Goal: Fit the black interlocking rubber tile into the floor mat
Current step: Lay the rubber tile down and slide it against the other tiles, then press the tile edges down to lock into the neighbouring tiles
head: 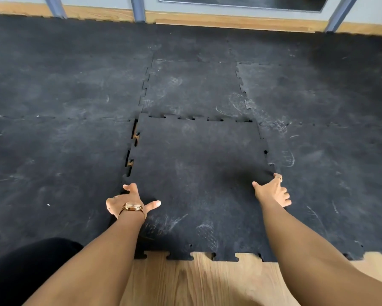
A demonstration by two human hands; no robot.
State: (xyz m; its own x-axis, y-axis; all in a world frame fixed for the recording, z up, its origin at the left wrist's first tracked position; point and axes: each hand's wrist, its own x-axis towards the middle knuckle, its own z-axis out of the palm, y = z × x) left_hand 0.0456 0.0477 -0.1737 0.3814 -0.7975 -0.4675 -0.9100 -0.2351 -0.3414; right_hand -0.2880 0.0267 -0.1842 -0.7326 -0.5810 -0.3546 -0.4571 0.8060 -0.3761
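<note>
The tile (198, 173) lay centre-frame in its gap in the floor mat (53, 151), only partly locked: openings showed along its left and upper seams. The left hand (130, 200) and right hand (272, 192) each gripped a side edge, thumbs on top.

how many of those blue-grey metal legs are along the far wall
3: a left leg, a middle leg and a right leg, all at the top of the view. More may stand outside the frame.
</note>
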